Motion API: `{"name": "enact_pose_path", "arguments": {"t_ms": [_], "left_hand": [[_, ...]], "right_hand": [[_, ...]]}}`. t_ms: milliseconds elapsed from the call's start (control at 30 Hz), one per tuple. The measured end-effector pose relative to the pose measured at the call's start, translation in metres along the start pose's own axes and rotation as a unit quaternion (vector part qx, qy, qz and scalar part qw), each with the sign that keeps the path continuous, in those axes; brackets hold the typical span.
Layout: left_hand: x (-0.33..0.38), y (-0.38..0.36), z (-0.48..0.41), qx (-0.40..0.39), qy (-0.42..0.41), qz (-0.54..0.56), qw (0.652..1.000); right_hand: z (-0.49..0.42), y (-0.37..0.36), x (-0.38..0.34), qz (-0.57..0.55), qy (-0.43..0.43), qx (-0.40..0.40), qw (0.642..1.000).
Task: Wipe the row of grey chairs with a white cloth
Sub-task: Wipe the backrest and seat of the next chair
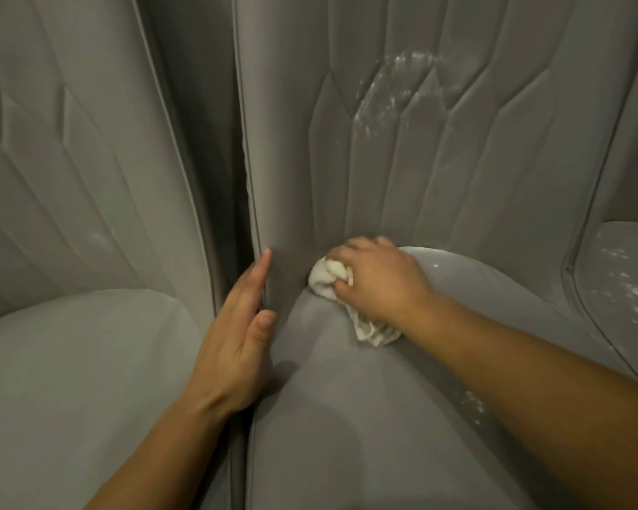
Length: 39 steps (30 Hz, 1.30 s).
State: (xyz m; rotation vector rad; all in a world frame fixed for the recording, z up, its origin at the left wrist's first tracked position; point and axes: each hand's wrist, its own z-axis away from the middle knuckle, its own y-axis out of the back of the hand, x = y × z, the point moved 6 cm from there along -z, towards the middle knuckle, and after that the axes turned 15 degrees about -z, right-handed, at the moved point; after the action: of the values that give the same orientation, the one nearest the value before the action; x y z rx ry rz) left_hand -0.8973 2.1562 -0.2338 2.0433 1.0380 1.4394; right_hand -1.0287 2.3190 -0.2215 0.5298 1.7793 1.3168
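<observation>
As right hand (378,279) grips bunched white cloth (326,279) in crease where middle grey chair (347,417) seat meets quilted backrest (402,171), left hand (236,336), fingers straight, presses seat edge beside dark gap (236,215); neighbouring grey chair (70,380) left; wet specks (395,82) on backrest.
</observation>
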Motion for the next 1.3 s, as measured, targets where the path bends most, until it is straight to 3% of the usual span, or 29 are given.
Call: {"name": "enact_pose_path", "arguments": {"t_ms": [67,200,267,400,600,667,767,833,933,1033,1233,1300], "left_hand": [[0.0,0.0,0.0,0.005,-0.004,0.001,1.0],[-0.002,-0.001,-0.002,0.008,-0.006,0.009,1.0],[-0.003,-0.002,-0.001,0.004,-0.007,0.025,1.0],[-0.007,-0.002,0.0,0.002,-0.002,0.049,0.999],[-0.005,0.001,0.002,0.003,0.001,0.027,1.0],[-0.004,0.001,0.003,-0.003,0.008,0.019,1.0],[-0.001,-0.003,0.001,-0.024,0.021,-0.031,0.999],[-0.002,-0.008,0.002,-0.063,0.053,-0.111,0.99],[-0.002,-0.014,0.003,-0.093,0.061,-0.214,0.97],[-0.005,-0.013,0.002,-0.094,0.07,-0.223,0.968],[-0.004,-0.014,0.001,-0.089,0.069,-0.237,0.965],[-0.005,-0.015,0.001,-0.09,0.071,-0.239,0.964]], "right_hand": [[0.001,0.01,-0.006,0.02,0.005,0.011,1.0],[0.055,0.003,-0.079,-0.052,0.198,0.003,0.979],[0.075,-0.016,-0.095,-0.058,0.234,-0.043,0.97],[0.053,-0.024,-0.061,-0.064,0.158,-0.037,0.985],[-0.006,0.008,0.005,0.056,0.003,-0.024,0.998],[-0.007,0.016,0.004,0.052,0.012,0.001,0.999],[0.016,0.006,-0.03,0.015,0.143,0.05,0.988],[0.024,-0.009,-0.033,-0.004,0.171,0.016,0.985],[0.011,-0.006,0.006,-0.01,0.071,-0.001,0.997],[-0.005,0.019,0.053,0.047,-0.027,-0.015,0.998],[0.01,0.046,0.085,0.114,-0.097,-0.003,0.989],[0.016,0.046,0.08,0.101,-0.084,0.024,0.991]]}}
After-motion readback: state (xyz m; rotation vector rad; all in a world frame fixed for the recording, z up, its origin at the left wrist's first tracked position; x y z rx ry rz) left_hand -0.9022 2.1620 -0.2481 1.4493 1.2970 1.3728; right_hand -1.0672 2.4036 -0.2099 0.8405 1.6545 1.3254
